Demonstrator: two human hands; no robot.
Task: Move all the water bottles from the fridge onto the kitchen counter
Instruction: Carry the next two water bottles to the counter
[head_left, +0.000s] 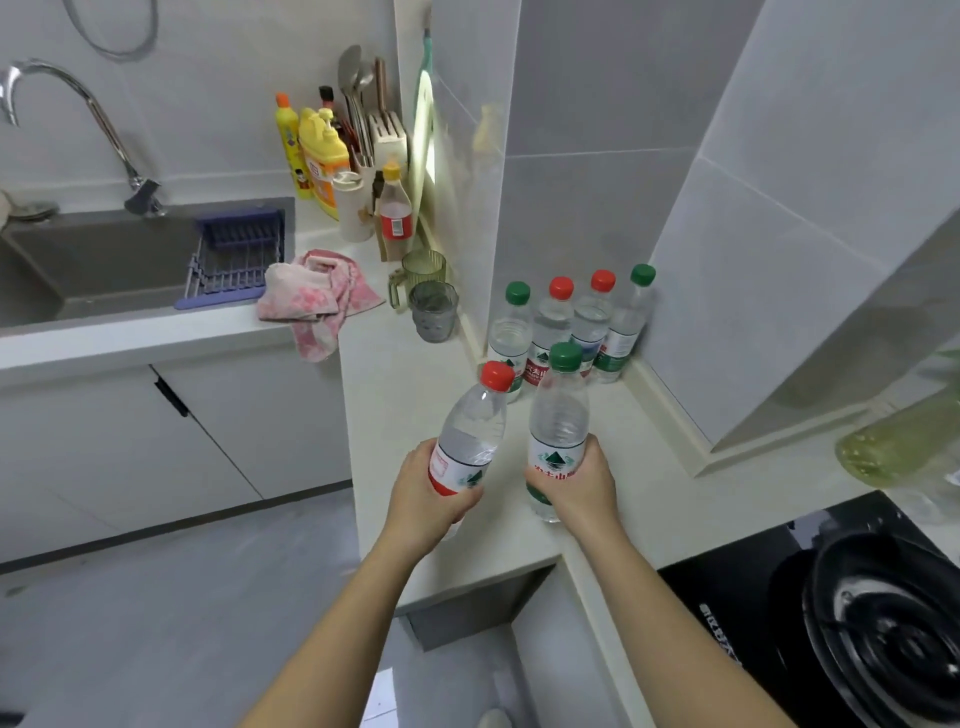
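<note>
My left hand (423, 496) grips a red-capped water bottle (475, 421) by its label, tilted slightly right. My right hand (579, 486) grips a green-capped water bottle (558, 415), held upright. Both bottles are over the white kitchen counter (405, 395), near its front part. Behind them, in the corner against the tiled wall, stand several more water bottles (571, 327), some with red caps and some with green. The fridge is not in view.
Two glass mugs (428, 296) and a pink cloth (317, 296) lie on the counter to the left. Behind them stand detergent and sauce bottles (322, 161). A sink (104, 265) with a drying rack is at far left. A black gas stove (857, 613) is at lower right.
</note>
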